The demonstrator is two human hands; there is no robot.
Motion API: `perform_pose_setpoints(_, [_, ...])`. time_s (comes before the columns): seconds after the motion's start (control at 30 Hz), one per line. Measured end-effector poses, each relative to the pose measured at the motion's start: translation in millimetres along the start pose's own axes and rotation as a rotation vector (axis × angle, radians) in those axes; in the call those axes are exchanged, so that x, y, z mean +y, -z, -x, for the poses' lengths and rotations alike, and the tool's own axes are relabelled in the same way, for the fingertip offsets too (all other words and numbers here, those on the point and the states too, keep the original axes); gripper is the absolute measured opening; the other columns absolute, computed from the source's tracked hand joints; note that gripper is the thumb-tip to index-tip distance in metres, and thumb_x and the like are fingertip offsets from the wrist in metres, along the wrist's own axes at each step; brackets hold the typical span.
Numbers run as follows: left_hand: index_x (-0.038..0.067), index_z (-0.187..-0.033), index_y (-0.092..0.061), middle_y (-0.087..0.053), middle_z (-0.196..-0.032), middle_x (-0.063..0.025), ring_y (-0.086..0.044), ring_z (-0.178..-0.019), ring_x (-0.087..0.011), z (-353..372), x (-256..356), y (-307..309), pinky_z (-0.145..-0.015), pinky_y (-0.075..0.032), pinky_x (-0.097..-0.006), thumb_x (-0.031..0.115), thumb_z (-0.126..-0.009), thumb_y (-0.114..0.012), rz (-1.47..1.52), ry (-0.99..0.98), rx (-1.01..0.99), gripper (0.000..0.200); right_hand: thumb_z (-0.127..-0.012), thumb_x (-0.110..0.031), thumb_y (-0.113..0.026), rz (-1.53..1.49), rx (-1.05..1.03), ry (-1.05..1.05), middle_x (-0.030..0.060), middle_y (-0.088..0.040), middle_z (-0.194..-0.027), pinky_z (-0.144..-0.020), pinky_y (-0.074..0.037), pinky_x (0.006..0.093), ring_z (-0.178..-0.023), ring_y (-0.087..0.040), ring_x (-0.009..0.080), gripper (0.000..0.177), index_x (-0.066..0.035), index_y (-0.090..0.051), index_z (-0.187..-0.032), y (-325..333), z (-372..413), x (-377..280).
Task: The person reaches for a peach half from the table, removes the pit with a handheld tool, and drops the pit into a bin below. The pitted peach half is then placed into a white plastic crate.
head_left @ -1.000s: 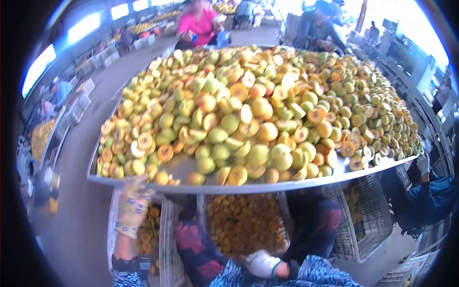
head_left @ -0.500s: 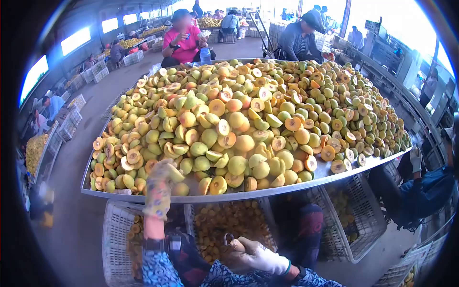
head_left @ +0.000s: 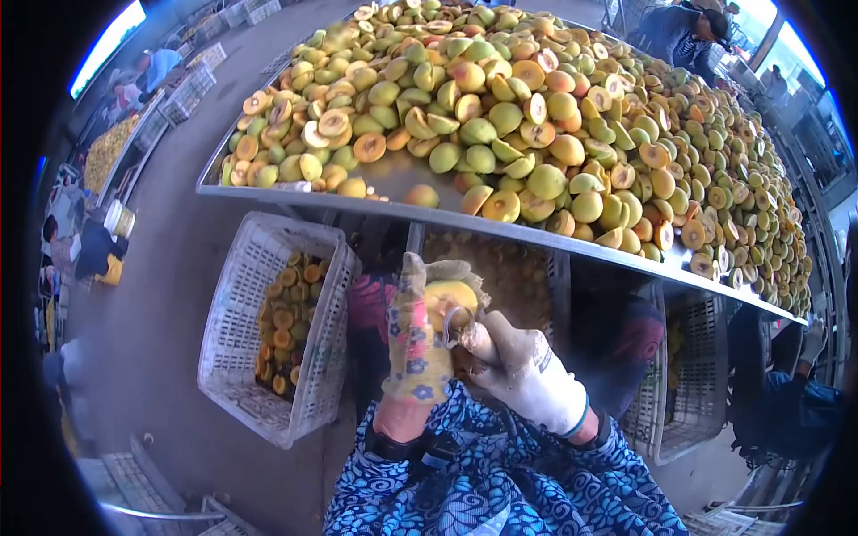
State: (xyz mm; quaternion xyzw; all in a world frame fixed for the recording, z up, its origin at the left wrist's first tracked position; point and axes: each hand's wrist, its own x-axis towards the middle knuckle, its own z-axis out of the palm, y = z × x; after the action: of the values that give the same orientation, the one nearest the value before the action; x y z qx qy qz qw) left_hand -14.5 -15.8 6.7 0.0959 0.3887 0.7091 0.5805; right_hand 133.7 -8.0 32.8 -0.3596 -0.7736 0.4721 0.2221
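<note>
In a floral-patterned glove, my left hand (head_left: 413, 348) is closed around a peach half (head_left: 451, 295), its cut side turned toward my right hand. My right hand (head_left: 539, 375), in a soiled white glove, grips a pitting tool (head_left: 475, 339) with a thick pale handle and a curved metal loop. The loop is right at the peach half's cut face. Both hands are close together above my lap, in front of the metal table (head_left: 500, 234). A large heap of halved peaches (head_left: 545, 183) covers much of the tabletop, with bare metal showing at its near left part.
A white plastic crate (head_left: 231, 330) with cut peaches stands on the floor at left. Another crate (head_left: 693, 420) is under the table's right side. One person (head_left: 670, 36) sits beyond the heap; another person's sleeve (head_left: 795, 406) shows at far right. The table's metal edge runs just ahead.
My left hand has come back from the heap with a peach half and met the tool in my right hand. The view has tilted down and turned.
</note>
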Motion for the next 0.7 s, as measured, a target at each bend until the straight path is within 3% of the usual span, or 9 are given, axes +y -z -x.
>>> perform_pose_setpoints(0.07, [0.001, -0.099, -0.064, -0.067, -0.083, -0.0143, -0.068, -0.075, -0.027, 7.7, -1.5, 0.0, -0.069, -0.058, -0.0366, 0.052, -0.101, -0.048, -0.062, -0.033, 0.023, 0.053, -0.089, -0.015, -0.069, 0.049, 0.013, 0.046, 0.0236, -0.062, -0.075, -0.06, -0.049, 0.0439, -0.075, -0.064, 0.044, 0.026, -0.003, -0.049, -0.1, -4.3, -2.1, 1.8])
perform_pose_setpoints(0.1, [-0.002, -0.114, -0.063, -0.069, -0.094, -0.0113, -0.069, -0.083, -0.0207, 10.4, -4.4, 9.4, -0.079, -0.055, -0.0294, 0.052, -0.103, -0.043, -0.078, -0.05, -0.047, 0.058, -0.088, -0.015, -0.069, 0.07, 0.003, 0.041, 0.0239, -0.062, -0.075, -0.061, -0.05, 0.0448, -0.076, -0.064, 0.0442, 0.027, -0.003, -0.049, -0.102, -5.7, -2.3, 2.0])
perform_pose_setpoints(0.13, [-0.002, -0.114, -0.063, -0.069, -0.094, -0.0113, -0.069, -0.083, -0.0207, 14.7, -3.8, 9.3, -0.079, -0.055, -0.0294, 0.052, -0.103, -0.043, -0.079, -0.048, -0.041, 0.058, -0.088, -0.015, -0.07, 0.092, -0.005, 0.036, 0.0242, -0.062, -0.076, -0.061, -0.05, 0.0457, -0.077, -0.064, 0.0444, 0.029, -0.003, -0.048, -0.104, -7.0, -1.6, 2.4])
perform_pose_setpoints(0.2, [-0.002, -0.113, -0.064, -0.07, -0.099, -0.0116, -0.069, -0.085, -0.0195, 22.1, -1.0, 5.1, -0.081, -0.054, -0.0289, 0.05, -0.104, -0.042, -0.35, -0.233, -0.061, 0.057, -0.088, -0.015, -0.07, 0.107, -0.023, 0.033, 0.0243, -0.062, -0.077, -0.062, -0.05, 0.0457, -0.078, -0.064, 0.0441, 0.032, -0.003, -0.048, -0.107, -9.9, -0.4, 4.8])
perform_pose_setpoints(0.33, [-0.003, -0.106, -0.068, -0.072, -0.099, -0.0128, -0.07, -0.085, -0.0172, 24.8, -10.4, 7.4, -0.081, -0.053, -0.0282, 0.044, -0.105, -0.043, -0.356, -0.4, -0.059, 0.054, -0.088, -0.017, -0.071, 0.054, 0.059, 0.042, 0.0227, -0.063, -0.075, -0.059, -0.05, 0.042, -0.073, -0.066, 0.0424, 0.026, -0.004, -0.052, -0.1, -15.1, 1.3, 3.4])
perform_pose_setpoints(0.37, [-0.003, -0.106, -0.068, -0.072, -0.099, -0.0128, -0.07, -0.085, -0.0172, 24.4, -9.4, 8.6, -0.081, -0.053, -0.0282, 0.044, -0.105, -0.043, -0.356, -0.401, -0.058, 0.054, -0.088, -0.017, -0.071, 0.056, 0.055, 0.039, 0.0228, -0.063, -0.075, -0.059, -0.05, 0.0421, -0.073, -0.066, 0.042, 0.026, -0.003, -0.052, -0.101, -15.3, 1.2, 3.6])
perform_pose_setpoints(0.43, [-0.004, -0.105, -0.068, -0.072, -0.093, -0.0128, -0.07, -0.084, -0.0173, 24.0, -6.9, 12.6, -0.077, -0.053, -0.0278, 0.041, -0.104, -0.046, -0.308, -0.222, -0.01, 0.05, -0.088, -0.017, -0.071, 0.085, 0.022, 0.018, 0.0229, -0.063, -0.075, -0.059, -0.05, 0.0423, -0.073, -0.066, 0.0421, 0.027, -0.004, -0.052, -0.102, -13.9, 0.1, 6.3])
perform_pose_setpoints(0.53, [-0.004, -0.102, -0.069, -0.072, -0.088, -0.0119, -0.068, -0.08, -0.0153, 20.7, -11.4, 14.1, -0.073, -0.052, -0.0268, 0.041, -0.103, -0.049, -0.397, -0.298, 0.036, 0.049, -0.087, -0.017, -0.071, 0.124, -0.031, 0.003, 0.0231, -0.064, -0.075, -0.059, -0.051, 0.0431, -0.073, -0.066, 0.0423, 0.028, -0.004, -0.052, -0.104, -9.6, -1.0, 9.4])
perform_pose_setpoints(0.7, [-0.004, -0.1, -0.07, -0.072, -0.089, -0.0114, -0.066, -0.077, -0.0136, 22.5, -5.1, 12.6, -0.071, -0.051, -0.0268, 0.041, -0.103, -0.05, -0.513, -0.237, 0.022, 0.05, -0.087, -0.018, -0.069, 0.177, -0.167, 0.055, 0.0244, -0.062, -0.077, -0.061, -0.048, 0.0485, -0.075, -0.064, 0.0434, 0.03, -0.004, -0.05, -0.106, 0.2, -5.1, 20.6])
